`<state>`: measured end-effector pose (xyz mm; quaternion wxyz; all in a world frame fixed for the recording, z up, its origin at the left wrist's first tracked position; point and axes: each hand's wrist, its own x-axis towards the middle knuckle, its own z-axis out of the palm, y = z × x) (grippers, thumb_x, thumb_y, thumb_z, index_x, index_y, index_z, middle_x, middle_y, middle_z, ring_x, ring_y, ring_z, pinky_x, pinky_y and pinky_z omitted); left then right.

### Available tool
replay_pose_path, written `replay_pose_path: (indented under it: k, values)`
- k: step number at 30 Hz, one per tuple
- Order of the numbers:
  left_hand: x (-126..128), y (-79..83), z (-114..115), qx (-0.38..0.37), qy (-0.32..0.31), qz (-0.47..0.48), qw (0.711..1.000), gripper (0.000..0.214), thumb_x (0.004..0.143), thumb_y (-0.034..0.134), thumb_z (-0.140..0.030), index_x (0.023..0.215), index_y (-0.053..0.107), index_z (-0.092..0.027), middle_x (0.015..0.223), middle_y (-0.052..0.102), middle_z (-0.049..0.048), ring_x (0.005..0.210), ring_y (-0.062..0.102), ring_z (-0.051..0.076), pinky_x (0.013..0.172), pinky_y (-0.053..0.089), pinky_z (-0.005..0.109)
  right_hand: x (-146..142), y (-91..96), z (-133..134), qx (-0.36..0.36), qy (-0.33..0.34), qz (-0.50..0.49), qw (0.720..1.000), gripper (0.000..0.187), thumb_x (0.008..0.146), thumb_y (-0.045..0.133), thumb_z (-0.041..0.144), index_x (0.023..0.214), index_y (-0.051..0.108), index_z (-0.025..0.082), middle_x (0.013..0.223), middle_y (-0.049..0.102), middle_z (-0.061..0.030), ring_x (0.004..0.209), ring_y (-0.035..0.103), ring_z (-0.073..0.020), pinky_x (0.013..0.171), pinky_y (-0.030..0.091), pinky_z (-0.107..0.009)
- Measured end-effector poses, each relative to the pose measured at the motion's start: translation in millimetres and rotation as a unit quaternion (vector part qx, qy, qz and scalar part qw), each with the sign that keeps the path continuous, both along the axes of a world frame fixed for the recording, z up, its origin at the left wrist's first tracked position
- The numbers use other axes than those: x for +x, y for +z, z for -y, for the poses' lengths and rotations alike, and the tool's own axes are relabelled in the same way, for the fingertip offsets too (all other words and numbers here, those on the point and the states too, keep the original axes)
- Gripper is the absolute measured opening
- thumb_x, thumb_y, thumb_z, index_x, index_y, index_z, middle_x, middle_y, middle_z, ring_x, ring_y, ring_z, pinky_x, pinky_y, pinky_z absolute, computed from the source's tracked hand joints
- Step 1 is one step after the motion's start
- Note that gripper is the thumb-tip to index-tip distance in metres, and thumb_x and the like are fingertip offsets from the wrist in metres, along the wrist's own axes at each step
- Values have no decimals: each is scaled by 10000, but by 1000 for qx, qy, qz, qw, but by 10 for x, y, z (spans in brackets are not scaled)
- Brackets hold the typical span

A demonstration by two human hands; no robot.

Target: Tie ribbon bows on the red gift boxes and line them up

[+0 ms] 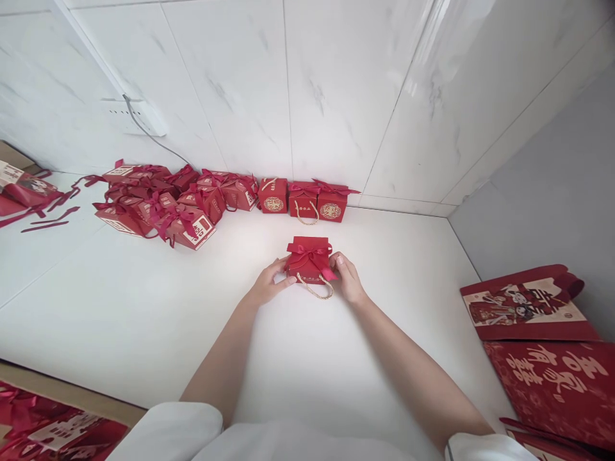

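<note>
A small red gift box (310, 246) stands on the white tabletop between my two hands. A red ribbon bow (310, 257) is tied across its upper part, and a twisted gold cord handle (317, 293) hangs down its front. My left hand (270, 282) grips the box's left side, thumb at the front corner and fingers partly hidden beside it. At the right side, my right hand (346, 276) has its fingers curled in against the box, close to the ribbon's end. Whether these fingers also pinch the ribbon, I cannot tell.
Red gift boxes (317, 203) line the tiled wall, joining a heap of ribboned red boxes (187, 224) to the left. Loose ribbon strips (50, 221) lie farther left. Large red gift bags (552, 384) stand at right. A carton (86, 397) of red boxes sits at lower left.
</note>
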<state>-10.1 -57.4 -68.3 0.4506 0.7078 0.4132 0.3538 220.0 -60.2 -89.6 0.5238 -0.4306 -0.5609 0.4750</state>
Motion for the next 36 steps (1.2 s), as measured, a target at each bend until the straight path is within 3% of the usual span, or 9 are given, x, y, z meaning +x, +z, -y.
replay_pose_path:
  k: [2, 5, 8, 11, 15, 20, 25, 30, 36]
  values:
    - [-19, -16, -3, -10, -10, 4, 1000, 484, 826, 586, -455, 1265, 576, -250, 1376, 526, 70, 1285, 458, 302, 1148, 226, 503, 2, -16, 2, 2, 14, 0, 1000, 441, 930, 299, 572, 679, 420, 231, 665, 454, 2, 629, 440, -161, 626, 409, -304]
    - [-9, -46, 12, -10, -34, 22, 999, 499, 832, 588, -435, 1287, 549, -232, 1426, 467, 85, 1275, 464, 308, 1090, 339, 485, 5, -36, 22, 12, 16, 6, 1000, 437, 932, 300, 566, 679, 408, 228, 646, 437, 7, 610, 418, -158, 602, 387, -301]
    - [72, -37, 65, 34, -14, 15, 999, 510, 809, 628, -417, 1273, 544, -221, 1486, 377, 96, 1275, 463, 313, 1050, 399, 458, 22, -49, 51, 57, 9, 28, 998, 364, 929, 354, 534, 799, 488, 221, 713, 493, -10, 675, 467, -176, 643, 397, -314]
    - [154, 7, 114, 118, 11, 3, 993, 536, 767, 672, -430, 1244, 561, -214, 1538, 269, 98, 1364, 345, 335, 1102, 342, 453, 52, -68, 63, 138, -7, 69, 988, 319, 941, 348, 479, 941, 523, 212, 820, 537, -45, 748, 505, -199, 692, 409, -340]
    - [149, -6, 92, 161, -21, 30, 986, 613, 785, 616, -510, 1315, 512, -220, 1560, 210, 87, 1430, 200, 327, 1156, 255, 449, 86, -96, 51, 201, -19, 137, 970, 260, 939, 353, 411, 901, 510, 208, 822, 504, -48, 723, 491, -193, 678, 405, -344]
    - [80, -132, 13, 103, -20, 57, 993, 520, 883, 441, -538, 1291, 557, -238, 1505, 343, 76, 1421, 237, 304, 1161, 245, 454, 80, -87, 47, 218, -13, 182, 959, 178, 919, 386, 354, 847, 463, 211, 790, 459, -31, 698, 454, -178, 648, 393, -327]
    - [132, -100, 40, 36, 17, 111, 993, 488, 933, 344, -512, 1227, 614, -232, 1424, 463, 69, 1373, 346, 274, 1146, 280, 420, 53, -86, 51, 220, -11, 181, 958, 138, 901, 406, 323, 821, 437, 216, 766, 433, -15, 675, 432, -167, 631, 380, -315]
    - [169, -42, 53, 5, 55, 133, 990, 396, 911, 448, -474, 1084, 686, -210, 1309, 568, 75, 1266, 467, 266, 1072, 366, 387, 26, -111, 51, 198, -24, 163, 966, 107, 898, 416, 299, 823, 419, 223, 765, 448, -8, 684, 448, -164, 641, 394, -309]
    - [114, -30, 32, -65, 43, 147, 986, 439, 883, 463, -518, 748, 687, -166, 1296, 573, 87, 984, 605, 248, 831, 481, 392, 21, -131, 49, 176, -30, 151, 972, 85, 887, 435, 289, 831, 422, 227, 751, 477, -2, 674, 455, -162, 637, 403, -307]
